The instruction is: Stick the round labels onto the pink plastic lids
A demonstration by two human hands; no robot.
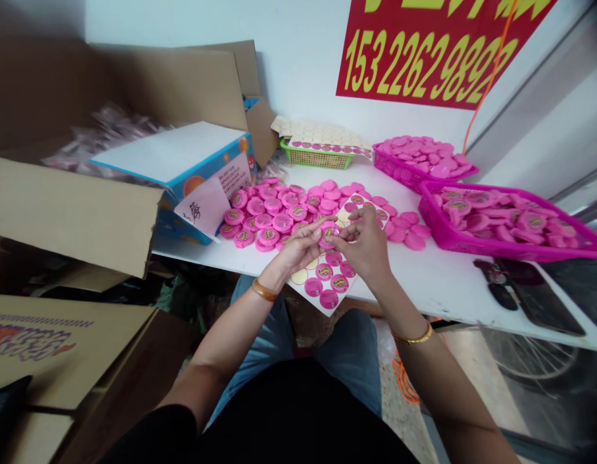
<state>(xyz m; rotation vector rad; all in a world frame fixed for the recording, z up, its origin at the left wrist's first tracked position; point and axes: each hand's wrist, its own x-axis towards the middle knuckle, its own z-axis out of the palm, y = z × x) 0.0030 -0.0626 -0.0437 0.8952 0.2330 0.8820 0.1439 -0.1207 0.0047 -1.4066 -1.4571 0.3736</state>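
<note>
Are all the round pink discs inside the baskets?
No, many pink discs lie loose on the white table, outside the magenta basket.

The pink disc (329, 234) between the left hand (298, 248) and right hand (363, 248) is partly hidden by the fingers, which also cover the middle of the sticker sheet (322, 277). The frame's top edge cuts off the red sign (424, 55), and the right edge clips the magenta basket (511, 222). Print on the disc labels (283, 222) is too small to read, and the bagged packets (105, 138) in the carton (134, 90) at upper left are too blurred to tell
</note>
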